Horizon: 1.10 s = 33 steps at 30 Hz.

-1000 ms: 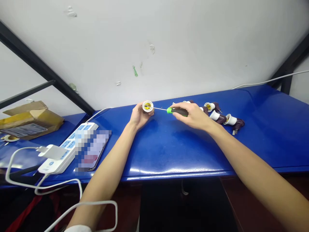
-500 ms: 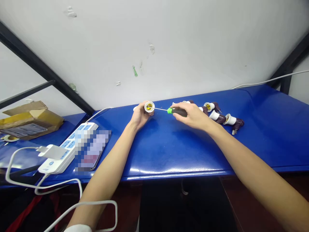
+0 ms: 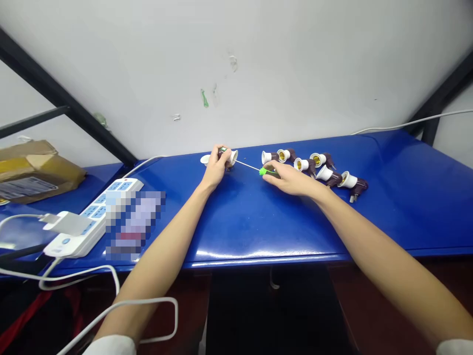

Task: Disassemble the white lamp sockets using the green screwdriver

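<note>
Head camera looks down on a blue worktop (image 3: 258,217). The left hand (image 3: 214,170) has its fingers (image 3: 219,160) curled closed around a white lamp socket (image 3: 232,158), held over the far part of the worktop with its open end turned toward the right. A round white piece (image 3: 205,159) shows past the hand on its far side. The right hand (image 3: 291,179) grips a screwdriver (image 3: 269,170) with a dark handle and a bright green end, and its thin shaft (image 3: 247,165) runs across to the socket. Just beside the right hand lies a loose cluster of white lamp sockets (image 3: 314,165) on dark brown plugs. Farther left sit a white power strip (image 3: 92,222), a pixelated object (image 3: 135,224) beside it, and a cardboard box (image 3: 29,170). A white cable (image 3: 111,301) loops below the worktop edge.
</note>
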{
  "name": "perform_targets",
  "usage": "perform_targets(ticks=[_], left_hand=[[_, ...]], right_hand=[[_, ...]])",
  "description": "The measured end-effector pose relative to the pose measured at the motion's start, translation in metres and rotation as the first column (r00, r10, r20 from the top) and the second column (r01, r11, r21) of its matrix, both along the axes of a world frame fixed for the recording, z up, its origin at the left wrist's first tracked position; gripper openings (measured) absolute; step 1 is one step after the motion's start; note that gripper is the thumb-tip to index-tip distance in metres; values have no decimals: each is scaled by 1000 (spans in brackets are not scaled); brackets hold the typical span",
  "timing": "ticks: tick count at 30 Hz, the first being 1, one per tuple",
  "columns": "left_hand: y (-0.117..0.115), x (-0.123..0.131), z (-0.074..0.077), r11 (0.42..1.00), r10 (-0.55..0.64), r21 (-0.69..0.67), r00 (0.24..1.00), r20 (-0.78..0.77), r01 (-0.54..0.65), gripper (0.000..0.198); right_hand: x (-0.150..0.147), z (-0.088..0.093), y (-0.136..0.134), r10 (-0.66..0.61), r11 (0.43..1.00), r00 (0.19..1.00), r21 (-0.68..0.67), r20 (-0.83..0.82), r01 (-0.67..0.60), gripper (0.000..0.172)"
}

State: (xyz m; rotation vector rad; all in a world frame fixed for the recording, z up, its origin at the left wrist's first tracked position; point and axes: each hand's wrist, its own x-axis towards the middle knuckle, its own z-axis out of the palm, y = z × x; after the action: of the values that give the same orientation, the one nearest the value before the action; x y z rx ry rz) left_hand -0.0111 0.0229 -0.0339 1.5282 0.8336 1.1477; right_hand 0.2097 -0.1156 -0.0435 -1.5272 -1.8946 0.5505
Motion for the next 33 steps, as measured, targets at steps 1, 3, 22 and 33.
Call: perform_targets(ticks=[1,3,22,33], left_hand=[[0,1,0,1000,0,0,1000,0,0,18],[1,2,-1,1000,0,-3,1000,4,0,18],[8,5,-7,1000,8,-9,1000,13,-8,16],[1,8,-4,996,-44,-71,997,66,49,16]], right_hand=[[0,0,0,22,999,1000,-26,-5,-22,20],[0,0,0,41,998,999,-37,-1,-41,24],[9,1,0,-6,999,1000,36,-5,6,32],[6,1,-3,-4,999,1000,48,-30,5,47]])
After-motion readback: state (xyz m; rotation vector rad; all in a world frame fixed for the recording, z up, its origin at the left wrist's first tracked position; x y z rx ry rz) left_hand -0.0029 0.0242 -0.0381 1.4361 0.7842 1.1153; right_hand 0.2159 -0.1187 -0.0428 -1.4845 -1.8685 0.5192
